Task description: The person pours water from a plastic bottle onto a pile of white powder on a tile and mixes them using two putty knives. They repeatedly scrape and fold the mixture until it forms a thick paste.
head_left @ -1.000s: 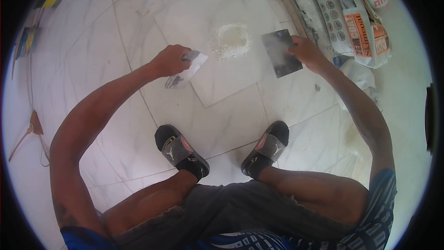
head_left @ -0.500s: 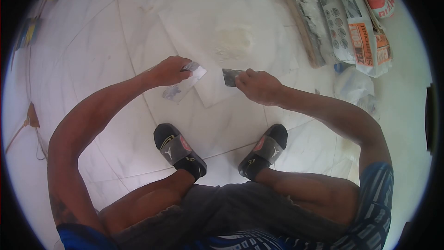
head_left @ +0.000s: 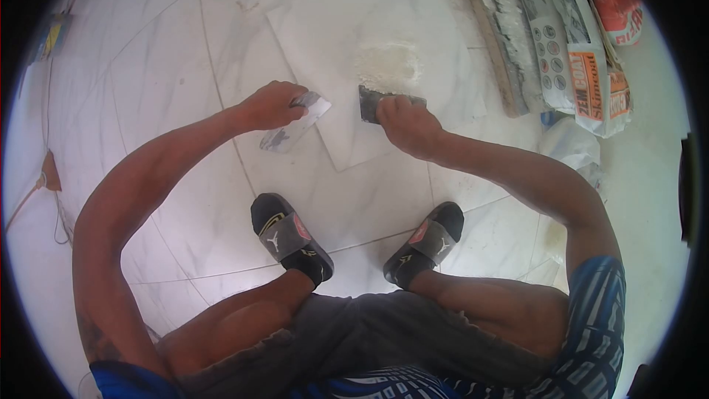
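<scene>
My left hand (head_left: 272, 106) is closed round the handle of a steel trowel (head_left: 295, 127), whose long shiny blade slants down to the left, smeared with pale material. My right hand (head_left: 410, 127) grips a dark, flat rectangular scraper (head_left: 369, 106), fingers over its back. The scraper's upper edge meets the near side of a cream-coloured patch of paste or powder (head_left: 390, 59). That patch lies on a large white square sheet or tile (head_left: 325, 29). The handle of the scraper is hidden by my fingers.
At the upper right stand a Skimcoat bag (head_left: 565, 52), a red bag (head_left: 611, 0) and a whitened plank (head_left: 491, 37). Clear plastic (head_left: 572, 144) lies below them. A cord with a brown piece (head_left: 52, 170) runs along the left. My slippered feet (head_left: 292, 240) rest on marble-look tiles.
My right hand has turned the scraper and brought it up to the near edge of the cream patch. My left hand with the trowel has barely moved. The view has shifted slightly.
</scene>
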Available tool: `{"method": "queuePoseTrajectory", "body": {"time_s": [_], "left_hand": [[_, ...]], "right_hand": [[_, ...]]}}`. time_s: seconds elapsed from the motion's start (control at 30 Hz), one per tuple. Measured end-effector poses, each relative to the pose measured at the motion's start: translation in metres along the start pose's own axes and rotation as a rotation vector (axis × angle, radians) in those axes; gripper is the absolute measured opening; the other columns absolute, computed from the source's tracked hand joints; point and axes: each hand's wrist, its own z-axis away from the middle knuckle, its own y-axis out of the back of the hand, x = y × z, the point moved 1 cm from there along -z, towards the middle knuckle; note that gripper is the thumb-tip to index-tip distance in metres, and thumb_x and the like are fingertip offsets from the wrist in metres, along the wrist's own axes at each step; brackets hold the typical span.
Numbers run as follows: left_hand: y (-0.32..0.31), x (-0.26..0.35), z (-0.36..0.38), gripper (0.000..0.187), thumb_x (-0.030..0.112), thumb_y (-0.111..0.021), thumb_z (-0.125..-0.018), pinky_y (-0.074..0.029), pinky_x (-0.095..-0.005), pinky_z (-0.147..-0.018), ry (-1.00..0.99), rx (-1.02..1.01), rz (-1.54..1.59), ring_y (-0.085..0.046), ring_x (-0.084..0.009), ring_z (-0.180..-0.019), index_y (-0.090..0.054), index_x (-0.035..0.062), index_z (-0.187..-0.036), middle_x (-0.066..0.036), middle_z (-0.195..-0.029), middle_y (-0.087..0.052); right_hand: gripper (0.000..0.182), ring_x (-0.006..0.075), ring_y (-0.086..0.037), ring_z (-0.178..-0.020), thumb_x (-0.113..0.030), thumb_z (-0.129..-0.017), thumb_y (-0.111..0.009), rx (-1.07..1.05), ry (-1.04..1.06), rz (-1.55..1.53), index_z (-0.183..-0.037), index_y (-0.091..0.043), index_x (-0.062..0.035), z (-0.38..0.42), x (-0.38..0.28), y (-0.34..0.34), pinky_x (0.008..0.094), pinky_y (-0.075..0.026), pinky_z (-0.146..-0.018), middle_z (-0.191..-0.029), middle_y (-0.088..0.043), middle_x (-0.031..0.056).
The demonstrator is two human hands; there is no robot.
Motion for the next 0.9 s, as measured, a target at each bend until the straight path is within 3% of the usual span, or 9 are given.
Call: {"method": "queuePoseTrajectory", "body": {"time_s": [0.07,0.17,0.23,0.33,0.67,0.9], "left_hand": [[0.006,0.005,0.003,0.025,0.019,-0.06,-0.085,-0.047,-0.0463,-0.074,0.08,-0.059,0.028,-0.062,-0.0389,-0.082,-0.061,-0.0056,-0.092,-0.023,-0.085,-0.064],[0.0,-0.01,0.001,0.024,0.02,-0.062,-0.088,-0.047,-0.0397,-0.063,-0.03,0.02,0.006,-0.061,-0.0257,-0.064,-0.06,-0.0038,-0.087,-0.017,-0.072,-0.063],[0.002,-0.008,0.002,0.025,0.02,-0.062,-0.088,-0.047,-0.0396,-0.064,0.01,-0.004,0.025,-0.062,-0.0261,-0.066,-0.06,-0.004,-0.088,-0.017,-0.073,-0.064],[0.007,-0.003,0.003,0.025,0.021,-0.061,-0.088,-0.047,-0.0397,-0.066,0.071,-0.049,0.065,-0.062,-0.0265,-0.069,-0.06,-0.0043,-0.089,-0.017,-0.075,-0.065],[0.005,0.0,0.001,0.025,0.02,-0.062,-0.087,-0.047,-0.0409,-0.067,0.007,0.007,0.004,-0.062,-0.0297,-0.07,-0.058,-0.0046,-0.087,-0.018,-0.076,-0.064],[0.007,0.004,0.003,0.024,0.02,-0.062,-0.088,-0.047,-0.0385,-0.063,0.035,0.018,0.045,-0.061,-0.0236,-0.064,-0.059,-0.004,-0.087,-0.014,-0.071,-0.063]], "right_hand": [[0.015,0.0227,-0.054,-0.082,-0.013,-0.085,-0.056,-0.082,-0.037,-0.14,-0.097,-0.06,-0.0028,-0.004,0.006,0.004,0.0344,-0.049,-0.061,-0.094,-0.054,0.0107],[0.013,0.0254,-0.056,-0.088,-0.011,-0.09,-0.051,-0.236,-0.093,-0.241,-0.098,-0.059,-0.0042,-0.006,0.021,0.019,0.0376,-0.05,-0.071,-0.098,-0.055,0.0112],[0.012,0.026,-0.057,-0.092,-0.01,-0.092,-0.048,-0.331,-0.189,-0.295,-0.098,-0.059,-0.0059,-0.009,0.03,0.032,0.0387,-0.051,-0.073,-0.098,-0.056,0.0107],[0.012,0.0263,-0.057,-0.089,-0.01,-0.092,-0.049,-0.31,-0.247,-0.347,-0.097,-0.059,-0.006,-0.003,0.046,0.044,0.0389,-0.051,-0.072,-0.098,-0.056,0.0105],[0.012,0.0294,-0.056,-0.086,-0.009,-0.088,-0.05,-0.125,-0.062,-0.291,-0.087,-0.061,-0.0042,0.04,0.046,0.031,0.0411,-0.046,-0.077,-0.092,-0.058,0.0123],[0.01,0.0279,-0.055,-0.088,-0.007,-0.084,-0.052,-0.085,-0.007,-0.165,-0.086,-0.062,-0.0056,0.03,0.072,0.022,0.0399,-0.045,-0.078,-0.092,-0.059,0.0111]]}}
